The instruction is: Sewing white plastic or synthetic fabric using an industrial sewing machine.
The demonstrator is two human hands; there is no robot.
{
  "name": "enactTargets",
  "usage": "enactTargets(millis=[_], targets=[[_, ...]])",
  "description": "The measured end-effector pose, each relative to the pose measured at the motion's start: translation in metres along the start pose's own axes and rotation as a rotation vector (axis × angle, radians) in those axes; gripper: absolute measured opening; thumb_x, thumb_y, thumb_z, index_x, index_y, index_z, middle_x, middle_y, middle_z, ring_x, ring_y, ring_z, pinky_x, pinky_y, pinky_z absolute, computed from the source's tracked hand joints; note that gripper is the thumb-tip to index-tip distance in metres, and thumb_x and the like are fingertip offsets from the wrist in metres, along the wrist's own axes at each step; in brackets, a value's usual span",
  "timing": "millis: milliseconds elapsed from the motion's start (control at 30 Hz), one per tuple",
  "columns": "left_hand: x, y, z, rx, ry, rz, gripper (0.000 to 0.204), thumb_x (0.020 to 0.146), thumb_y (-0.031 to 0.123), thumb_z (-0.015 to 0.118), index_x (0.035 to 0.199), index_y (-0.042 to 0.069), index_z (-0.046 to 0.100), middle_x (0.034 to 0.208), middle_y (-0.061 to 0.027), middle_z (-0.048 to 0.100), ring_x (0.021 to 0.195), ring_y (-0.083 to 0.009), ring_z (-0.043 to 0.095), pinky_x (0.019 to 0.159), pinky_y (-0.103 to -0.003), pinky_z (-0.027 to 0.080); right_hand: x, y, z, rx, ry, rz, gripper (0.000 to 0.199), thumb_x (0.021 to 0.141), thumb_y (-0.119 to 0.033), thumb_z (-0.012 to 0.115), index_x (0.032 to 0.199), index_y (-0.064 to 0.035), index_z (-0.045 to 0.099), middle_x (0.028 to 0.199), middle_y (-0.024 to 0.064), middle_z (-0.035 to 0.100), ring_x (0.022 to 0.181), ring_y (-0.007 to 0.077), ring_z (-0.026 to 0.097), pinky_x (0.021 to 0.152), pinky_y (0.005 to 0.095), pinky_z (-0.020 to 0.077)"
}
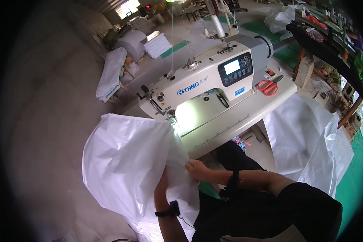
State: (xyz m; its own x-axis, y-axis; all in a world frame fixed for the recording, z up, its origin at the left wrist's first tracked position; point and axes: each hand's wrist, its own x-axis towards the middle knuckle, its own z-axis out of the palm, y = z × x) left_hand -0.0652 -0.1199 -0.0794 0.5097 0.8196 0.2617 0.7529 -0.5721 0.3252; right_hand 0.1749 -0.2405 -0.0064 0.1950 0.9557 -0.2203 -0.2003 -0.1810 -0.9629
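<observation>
A large white plastic-like sheet hangs over the left end of the sewing machine's table, its upper edge running in under the needle area. My right hand pinches the right edge of this sheet, just off the table's front. Beside it, my left hand reaches in among the folds; the material covers its fingers, so I cannot see their grip. The white sewing machine has its lamp lit over the bed, and its control panel glows.
Red-handled scissors lie at the table's right end, and small black snips rest under the machine arm. More white sheeting hangs at the right. A thread cone stands behind. Stacked white sheets lie farther back.
</observation>
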Motion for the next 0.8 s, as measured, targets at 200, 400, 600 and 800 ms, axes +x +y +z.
enactTargets(millis=[200,400,600,800], targets=[[0.038,0.068,-0.079,0.048,-0.079,-0.086,0.040,0.090,0.022,0.051,0.124,0.002,0.051,0.125,-0.0224,0.051,0.115,-0.0373,0.049,0.101,-0.040,0.036,0.004,0.006,-0.027,-0.128,0.028,0.082,0.029,0.090,-0.022,0.044,0.090,0.0028,0.059,0.078,0.0199,0.060,0.070,0.0274,0.062,0.063,0.0356,0.0474],[0.019,0.163,-0.122,0.515,0.415,0.103,0.059,0.073,0.005,0.065,0.128,0.011,0.048,0.138,-0.0180,0.036,0.122,-0.0415,0.038,0.093,-0.053,0.038,-0.010,-0.039,-0.042,-0.377,-0.230,0.123,0.038,0.090,-0.032,0.046,0.085,0.0018,0.061,0.077,0.0176,0.062,0.071,0.0301,0.065,0.064,0.0412,0.0505],[0.040,0.118,-0.132,0.691,0.476,0.029,0.041,0.071,0.003,0.063,0.111,0.011,0.059,0.112,-0.0105,0.054,0.105,-0.0307,0.049,0.082,-0.043,0.039,0.029,-0.084,-0.069,-0.981,0.179,-0.340,0.042,0.084,-0.040,0.058,0.093,0.0010,0.058,0.080,0.0175,0.064,0.080,0.0337,0.064,0.068,0.0427,0.0503],[0.039,0.140,-0.150,0.582,0.171,0.284,0.018,0.066,0.002,0.056,0.081,0.010,0.062,0.071,-0.0061,0.055,0.074,-0.0254,0.052,0.071,-0.039,0.039,0.114,-0.079,-0.059,-1.012,0.249,-0.300,0.029,0.082,-0.031,0.059,0.087,-0.0018,0.058,0.083,0.0150,0.065,0.080,0.0319,0.064,0.068,0.0415,0.0498]])
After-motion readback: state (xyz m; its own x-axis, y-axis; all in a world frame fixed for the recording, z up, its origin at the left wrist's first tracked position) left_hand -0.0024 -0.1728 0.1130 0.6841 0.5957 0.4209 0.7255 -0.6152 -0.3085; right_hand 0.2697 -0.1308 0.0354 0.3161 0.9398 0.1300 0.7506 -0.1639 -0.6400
